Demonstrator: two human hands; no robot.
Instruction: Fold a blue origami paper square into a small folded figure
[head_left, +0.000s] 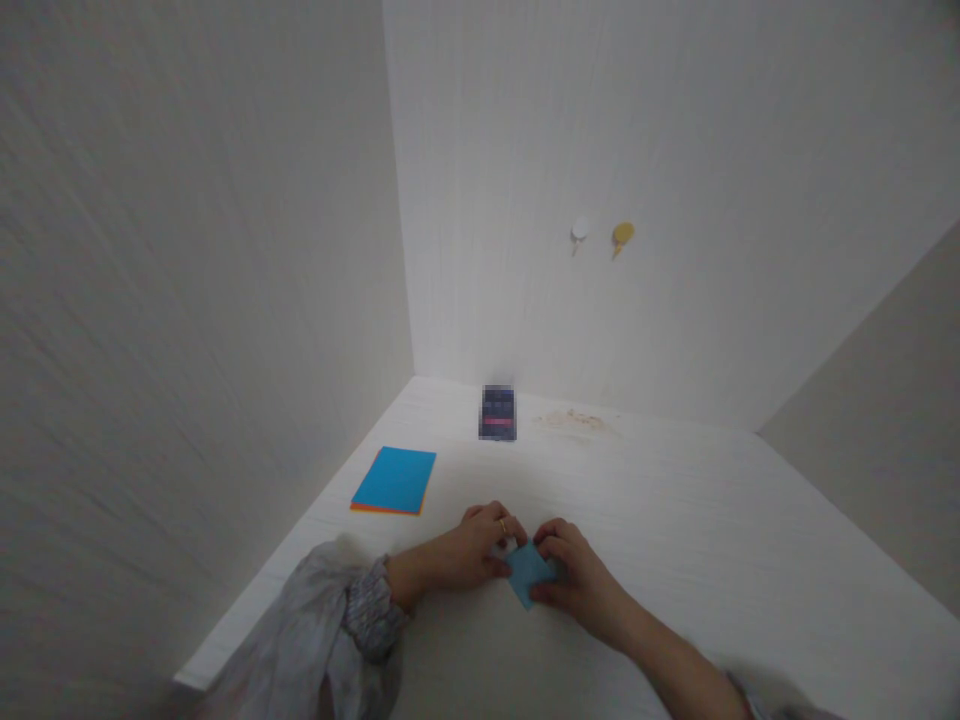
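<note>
A small folded piece of light blue paper (pixel 528 572) is held between my two hands, low in the middle of the head view. My left hand (pixel 481 545), with a ring on one finger, pinches its left corner. On the other side, my right hand (pixel 571 575) grips the right edge, thumb below and fingers above. The fingers cover parts of the paper's edges. To the left of my left hand lies a stack of square coloured paper (pixel 395 480), blue on top with orange showing underneath.
A dark phone-like object (pixel 498 413), blurred out, rests at the back against the wall. Right of it the white tabletop (pixel 675 490) has a brownish worn patch (pixel 577 420). A white hook (pixel 580 230) and a yellow hook (pixel 622 234) are on the back wall. Walls enclose both sides.
</note>
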